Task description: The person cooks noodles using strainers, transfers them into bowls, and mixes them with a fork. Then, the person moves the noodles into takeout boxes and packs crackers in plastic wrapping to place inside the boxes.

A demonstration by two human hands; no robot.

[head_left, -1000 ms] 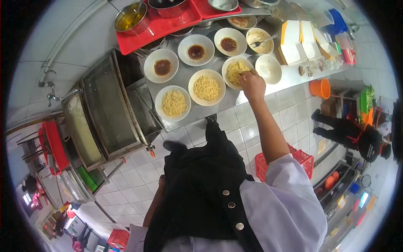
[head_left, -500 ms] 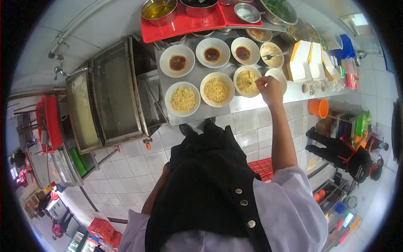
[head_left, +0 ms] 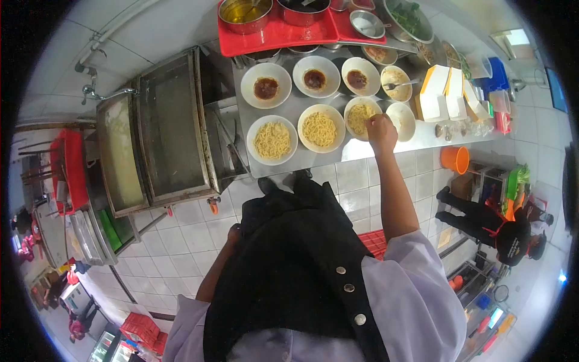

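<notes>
My right hand point(head_left: 381, 131) is closed, fingers drawn together, over the right rim of a white bowl of yellow noodles point(head_left: 358, 116). Whatever the fingers may pinch is too small to make out. To its left stand two more noodle bowls point(head_left: 319, 128). Just right of the hand is a white bowl point(head_left: 403, 128) with little visible inside. Behind them, three bowls hold dark brown sauce point(head_left: 266, 88), and another bowl has pale food and a spoon point(head_left: 405, 85). My left hand point(head_left: 234, 234) hangs beside the black apron point(head_left: 289, 253), its fingers mostly hidden.
A red tray point(head_left: 283, 41) with metal pots lies on the raised shelf. White and yellow cartons point(head_left: 433, 99) stand at the counter's right. Metal basins point(head_left: 172, 127) are on the left. An orange bucket point(head_left: 455, 159) and another person point(head_left: 512, 238) are at right.
My right hand has shifted slightly left and down relative to the bowls, nearer the third noodle bowl. The whole view has moved a little. My left hand stays by the apron.
</notes>
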